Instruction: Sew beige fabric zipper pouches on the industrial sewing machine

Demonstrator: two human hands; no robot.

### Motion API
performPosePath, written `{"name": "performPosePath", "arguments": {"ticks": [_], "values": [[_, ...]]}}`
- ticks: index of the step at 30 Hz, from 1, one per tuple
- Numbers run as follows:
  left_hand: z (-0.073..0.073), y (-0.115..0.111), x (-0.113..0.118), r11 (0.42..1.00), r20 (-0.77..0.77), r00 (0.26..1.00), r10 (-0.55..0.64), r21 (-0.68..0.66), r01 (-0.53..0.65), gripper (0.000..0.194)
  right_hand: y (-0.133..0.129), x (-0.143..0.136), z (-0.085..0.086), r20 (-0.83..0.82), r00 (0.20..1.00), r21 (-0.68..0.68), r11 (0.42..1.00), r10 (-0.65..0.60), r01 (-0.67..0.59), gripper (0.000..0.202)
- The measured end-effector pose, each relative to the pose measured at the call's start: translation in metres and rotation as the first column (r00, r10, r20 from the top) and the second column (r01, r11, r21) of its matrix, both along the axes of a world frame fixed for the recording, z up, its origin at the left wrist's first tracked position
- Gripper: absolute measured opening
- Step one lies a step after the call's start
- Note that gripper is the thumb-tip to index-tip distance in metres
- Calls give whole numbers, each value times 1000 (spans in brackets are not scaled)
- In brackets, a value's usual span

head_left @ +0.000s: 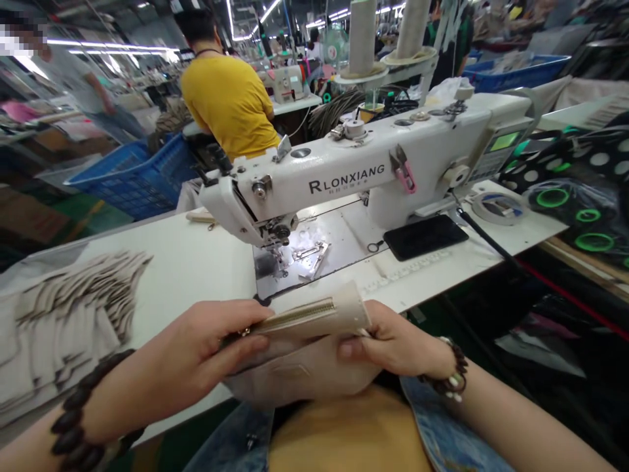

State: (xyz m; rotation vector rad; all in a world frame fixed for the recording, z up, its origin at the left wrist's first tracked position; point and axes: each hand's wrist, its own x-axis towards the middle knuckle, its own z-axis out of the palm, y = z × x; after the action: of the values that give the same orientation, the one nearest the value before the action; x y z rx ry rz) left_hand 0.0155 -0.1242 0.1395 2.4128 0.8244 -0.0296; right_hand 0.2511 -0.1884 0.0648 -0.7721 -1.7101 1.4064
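A beige fabric piece with a zipper (304, 373) is held up over my lap, in front of the sewing machine. My left hand (206, 347) grips its left end, thumb in front and fingers behind, close to the zipper pull. At the right end my right hand (388, 341) pinches the folded edge between thumb and fingers. The brass-coloured zipper (304, 311) runs along the upper edge between both hands. Just beyond stands the white sewing machine (314, 177), its needle area over a metal plate (339, 242). The fingers behind the fabric are partly hidden.
Stacked beige fabric pieces (73, 314) lie on the left of the white table (206, 262). A black phone (425, 237) and a tape roll (498, 208) rest on the right. Pink-handled snips (403, 172) sit on the machine arm. Behind are a blue basket (137, 177) and a person in yellow (228, 98).
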Motion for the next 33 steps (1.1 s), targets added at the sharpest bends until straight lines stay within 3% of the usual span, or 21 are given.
{"name": "performPosePath", "arguments": {"ticks": [3,5,6,8,9,10,12,14,16,18,20,26,33], "values": [[5,-6,-10,994,26,998,54,99,-56,19,12,-1,13,20,996,32,996,84,-85,29],[3,-8,-12,986,5,996,87,141,-87,23,21,-5,19,240,971,119,991,26,-56,28],[2,-7,-13,981,-17,993,114,160,-109,26,25,-7,21,401,914,174,985,-60,-12,26],[-3,-2,-14,968,-68,982,177,190,-161,33,32,-12,26,670,687,325,943,-282,70,29],[-4,2,-15,966,-91,976,200,184,-180,34,34,-14,29,731,576,400,914,-366,73,32],[-6,6,-17,970,-108,973,206,155,-188,35,36,-16,31,750,520,450,892,-409,53,32],[-8,14,-24,985,-133,977,169,41,-165,35,35,-21,35,738,576,436,900,-352,-9,31],[-10,20,-29,990,-137,983,121,-51,-129,32,32,-28,35,703,681,309,950,-202,-38,34],[-11,22,-28,992,-106,989,104,-57,-111,30,29,-38,32,669,736,183,983,-104,-28,38],[-13,21,-21,992,-41,992,118,-48,-120,37,26,-48,27,637,766,135,991,-86,0,37],[-16,21,-14,983,35,990,140,-121,-135,34,23,-56,22,605,793,114,993,-76,9,35],[-26,24,-25,837,230,897,378,-500,-224,30,19,-63,19,501,857,147,987,-124,57,33],[-29,17,-41,732,241,835,494,-634,-251,37,18,-71,11,476,872,61,993,-119,103,39]]}}
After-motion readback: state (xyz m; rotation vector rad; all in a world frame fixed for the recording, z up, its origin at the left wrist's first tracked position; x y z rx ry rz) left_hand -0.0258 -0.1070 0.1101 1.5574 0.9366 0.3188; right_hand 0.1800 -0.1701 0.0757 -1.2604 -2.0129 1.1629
